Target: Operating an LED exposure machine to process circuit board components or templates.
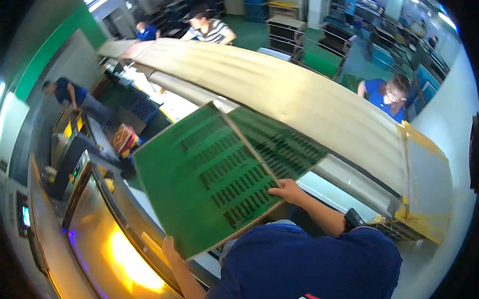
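I hold a large green panel (197,153) with a thin pale edge and rows of short dark bars, tilted in front of my body. My left hand (170,249) is closed on its lower left corner. Around its right edge, near the lower right corner, my right hand (289,191) is closed, thumb on the face. Behind it lies a second green panel (297,154) with similar dark rows, partly covered by the first. Whether the two panels touch, I cannot tell.
A long cream-covered bench (253,71) runs across beyond the panels. At lower left, a machine (104,239) has a metal lid reflecting bright yellow light. Co-workers are at the bench's far side (389,97) and near the left wall (72,93). Stacked dark racks (285,38) stand behind.
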The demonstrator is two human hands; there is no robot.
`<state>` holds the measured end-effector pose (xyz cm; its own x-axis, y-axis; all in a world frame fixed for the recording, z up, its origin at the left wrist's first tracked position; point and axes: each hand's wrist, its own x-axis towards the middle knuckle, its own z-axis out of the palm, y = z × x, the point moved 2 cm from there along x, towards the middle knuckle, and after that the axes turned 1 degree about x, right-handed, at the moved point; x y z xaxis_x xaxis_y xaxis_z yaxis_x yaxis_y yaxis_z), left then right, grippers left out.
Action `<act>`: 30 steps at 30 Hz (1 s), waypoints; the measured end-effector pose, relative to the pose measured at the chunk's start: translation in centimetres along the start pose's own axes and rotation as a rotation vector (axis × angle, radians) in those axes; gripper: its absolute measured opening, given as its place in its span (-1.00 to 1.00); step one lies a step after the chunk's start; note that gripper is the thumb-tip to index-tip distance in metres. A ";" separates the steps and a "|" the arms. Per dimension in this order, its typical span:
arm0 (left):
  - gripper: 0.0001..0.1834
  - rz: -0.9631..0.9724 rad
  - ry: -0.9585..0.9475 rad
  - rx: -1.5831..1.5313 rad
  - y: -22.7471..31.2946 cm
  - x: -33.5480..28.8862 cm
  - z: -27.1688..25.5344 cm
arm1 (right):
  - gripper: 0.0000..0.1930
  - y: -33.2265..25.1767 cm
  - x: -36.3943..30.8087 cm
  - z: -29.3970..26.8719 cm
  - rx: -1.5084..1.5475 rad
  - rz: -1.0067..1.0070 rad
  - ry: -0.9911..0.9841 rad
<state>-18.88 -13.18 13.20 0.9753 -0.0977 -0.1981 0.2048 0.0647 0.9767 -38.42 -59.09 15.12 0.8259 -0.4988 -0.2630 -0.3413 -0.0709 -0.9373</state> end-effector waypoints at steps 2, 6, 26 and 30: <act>-0.70 -0.020 -0.192 -0.130 -0.1 2.8 5.4 | -0.59 3.9 -3.3 -4.1 -0.187 0.167 0.082; -0.45 -0.160 -0.151 -0.391 0.5 4.3 13.8 | -0.63 10.8 -7.7 -3.4 0.253 0.221 0.384; -0.43 -0.565 -0.207 -0.191 -6.6 1.9 11.7 | -0.46 4.0 -2.4 -2.3 -0.100 0.233 -0.334; -0.44 -0.633 -0.177 -0.224 -8.4 1.5 9.4 | -0.57 0.3 -2.5 -1.6 0.142 0.124 -0.443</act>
<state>-19.89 -23.22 5.49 0.6382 -0.3434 -0.6890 0.7607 0.1431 0.6332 -41.25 -59.24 15.88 0.9053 -0.0773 -0.4176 -0.4098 0.0996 -0.9067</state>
